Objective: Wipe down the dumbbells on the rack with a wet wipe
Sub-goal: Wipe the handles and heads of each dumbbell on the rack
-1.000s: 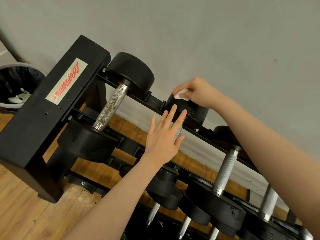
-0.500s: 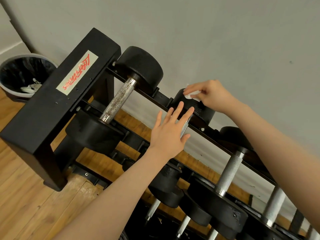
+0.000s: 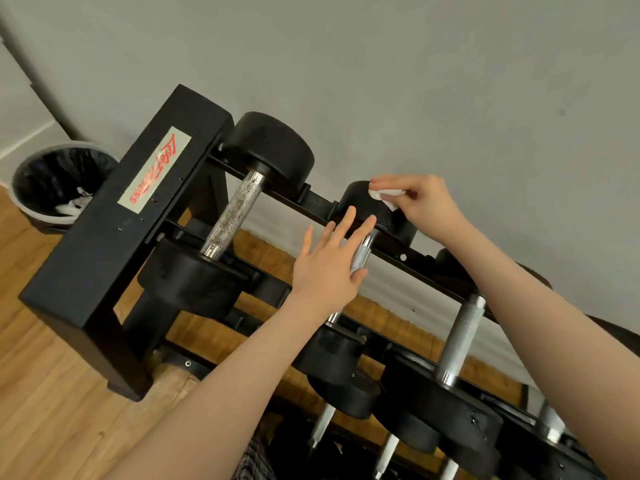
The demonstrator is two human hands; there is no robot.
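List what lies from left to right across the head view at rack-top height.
Trash bin → rack end post with red-lettered label → big dumbbell → left hand → wet wipe → right hand gripping the wipe.

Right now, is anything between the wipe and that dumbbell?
Nothing visible. The right hand pinches the wipe right against the far head of the second dumbbell. The left hand lies flat over its handle, beside the wiping spot.
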